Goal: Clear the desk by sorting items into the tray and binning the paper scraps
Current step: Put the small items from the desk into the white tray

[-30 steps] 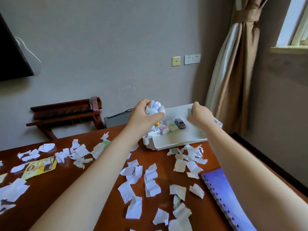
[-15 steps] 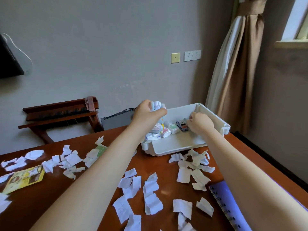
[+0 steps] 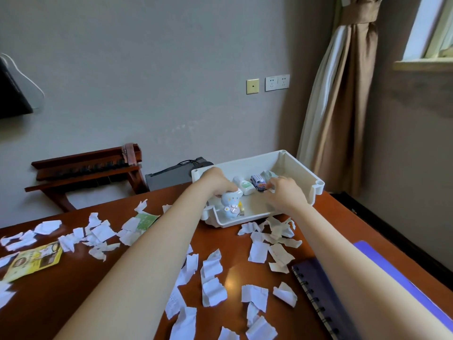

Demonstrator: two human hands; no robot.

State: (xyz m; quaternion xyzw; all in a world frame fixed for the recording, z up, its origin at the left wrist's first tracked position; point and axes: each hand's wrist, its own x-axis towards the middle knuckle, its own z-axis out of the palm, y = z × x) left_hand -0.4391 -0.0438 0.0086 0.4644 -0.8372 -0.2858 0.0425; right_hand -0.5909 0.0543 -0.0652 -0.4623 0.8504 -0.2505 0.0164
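Lowered since half a second ago: blue figurine (image 3: pixel 230 204), now stood at the tray's (image 3: pixel 316 187) 8 o'clock corner and gripped from above by the left hand (image 3: pixel 215 185). The right hand (image 3: pixel 284 196) is held apart at 3 o'clock, beside the toy car (image 3: pixel 258 184); its grasp cannot be told. Risk: the figurine may be toppled over the near rim onto the paper scraps (image 3: pixel 257 251) if released tilted.

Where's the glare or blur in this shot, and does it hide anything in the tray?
Head view: the window is blown out and a glare spot sits on the desk; head view: the right hand is motion-smeared, blurring the tray floor beside it; the toy car and the figurine gripped by the left hand read clearly.
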